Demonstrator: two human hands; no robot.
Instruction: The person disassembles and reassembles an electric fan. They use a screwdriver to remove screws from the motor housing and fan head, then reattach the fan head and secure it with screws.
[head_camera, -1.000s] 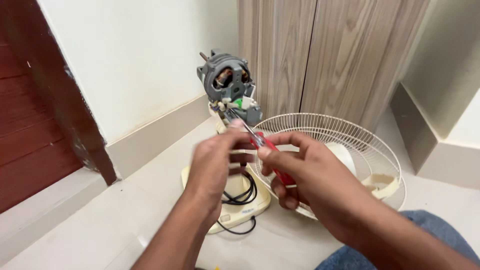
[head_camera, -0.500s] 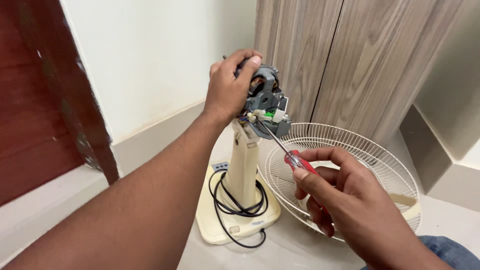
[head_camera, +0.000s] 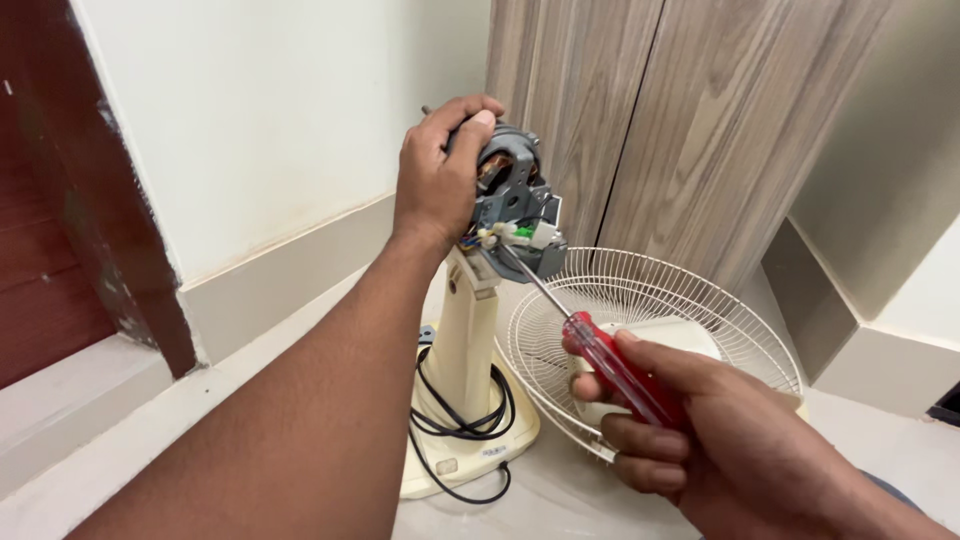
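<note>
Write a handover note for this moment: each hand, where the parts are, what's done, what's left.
Left hand: grips the top of the bare fan motor on its cream stand.
Right hand: holds a red screwdriver, tip at the motor's lower wiring.
Wire guard lies on the floor behind the stand; black cord coils round the base.
Done: guard and motor cover are off.
Left: the motor is not yet off the stand.

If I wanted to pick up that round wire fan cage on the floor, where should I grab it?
Probably best by its outer rim, on the near side. The wire fan cage lies tilted against the wooden doors, so the far edge is blocked. The rim is the thickest ring there; the thin wires look likelier to bend.
</note>
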